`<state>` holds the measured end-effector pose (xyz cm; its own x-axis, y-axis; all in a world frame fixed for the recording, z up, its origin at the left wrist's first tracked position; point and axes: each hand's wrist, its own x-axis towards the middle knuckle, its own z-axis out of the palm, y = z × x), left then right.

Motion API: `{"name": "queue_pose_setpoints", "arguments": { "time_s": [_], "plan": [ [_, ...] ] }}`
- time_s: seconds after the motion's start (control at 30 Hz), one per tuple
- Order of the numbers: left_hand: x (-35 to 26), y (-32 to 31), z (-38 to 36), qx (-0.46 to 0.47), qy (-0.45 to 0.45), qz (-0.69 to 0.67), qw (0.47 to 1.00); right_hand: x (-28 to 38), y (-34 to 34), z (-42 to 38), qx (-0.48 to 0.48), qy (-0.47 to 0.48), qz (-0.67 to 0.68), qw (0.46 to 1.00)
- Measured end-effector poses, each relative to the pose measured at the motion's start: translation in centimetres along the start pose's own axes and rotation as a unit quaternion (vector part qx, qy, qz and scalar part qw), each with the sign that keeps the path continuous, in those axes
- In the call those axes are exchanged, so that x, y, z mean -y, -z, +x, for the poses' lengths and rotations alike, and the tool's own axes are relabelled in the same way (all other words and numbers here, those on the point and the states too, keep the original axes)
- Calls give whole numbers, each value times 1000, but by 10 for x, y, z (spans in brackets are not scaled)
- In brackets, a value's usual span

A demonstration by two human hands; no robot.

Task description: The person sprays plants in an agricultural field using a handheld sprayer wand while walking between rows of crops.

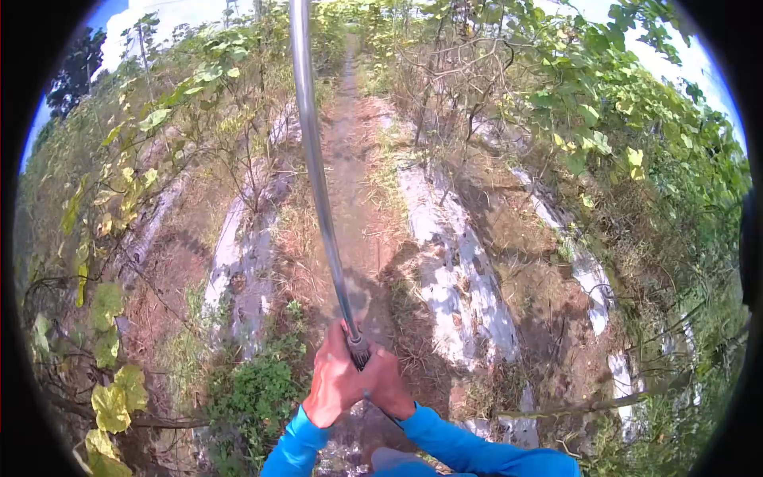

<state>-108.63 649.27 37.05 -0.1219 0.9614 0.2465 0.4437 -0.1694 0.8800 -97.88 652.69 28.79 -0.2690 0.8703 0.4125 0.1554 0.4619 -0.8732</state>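
Note:
A long, shiny metal pole (311,135) rises from my hands and runs out of the top of the view, its upper end hidden. At its lower end is a dark ribbed grip (359,351). My left hand (334,380) is wrapped around this part from the left. Against it, my right hand (381,383) closes from the right, so the two hands meet around the pole. Blue sleeves cover both forearms. Below the hands, the pole's lower part is mostly hidden.
A narrow, wet-looking dirt path (347,171) stretches ahead. Beds under torn pale plastic sheeting (457,278) line both sides. Climbing vines (588,119) hang at the right, with dry branches among them. Leafy weeds (258,393) grow by my left arm. A thin branch (592,407) crosses at lower right.

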Motion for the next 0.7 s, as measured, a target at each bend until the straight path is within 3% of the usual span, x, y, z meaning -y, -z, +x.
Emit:
{"name": "queue_pose_setpoints", "arguments": {
  "time_s": [0.13, 0.4, 0.47, 0.53, 0.6, 0.63, 0.7],
  "plan": [
    [21, -9, 96, 42, -33, -163, 985, -11, 25, 66, -20, 9, 4, 1000],
    [7, -16, 272, 160, -135, -157, 965, -13, 61, 208, -116, -30, -69, 990],
    [-8, -13, 308, 187, -74, -226, 953, -18, 60, 245, -139, -7, -63, 988],
    [-17, -9, 349, 183, -82, -242, 949, -17, 59, 284, -147, 5, -50, 988],
    [-19, 0, 393, 202, -140, -205, 947, -8, 57, 322, -151, -6, -48, 987],
    [-18, 3, 417, 165, -218, -182, 944, 1, 53, 343, -165, 6, -39, 985],
    [-24, 20, 459, 162, -241, -149, 945, -17, 40, 379, -176, -1, 49, 983]
  ]
}}
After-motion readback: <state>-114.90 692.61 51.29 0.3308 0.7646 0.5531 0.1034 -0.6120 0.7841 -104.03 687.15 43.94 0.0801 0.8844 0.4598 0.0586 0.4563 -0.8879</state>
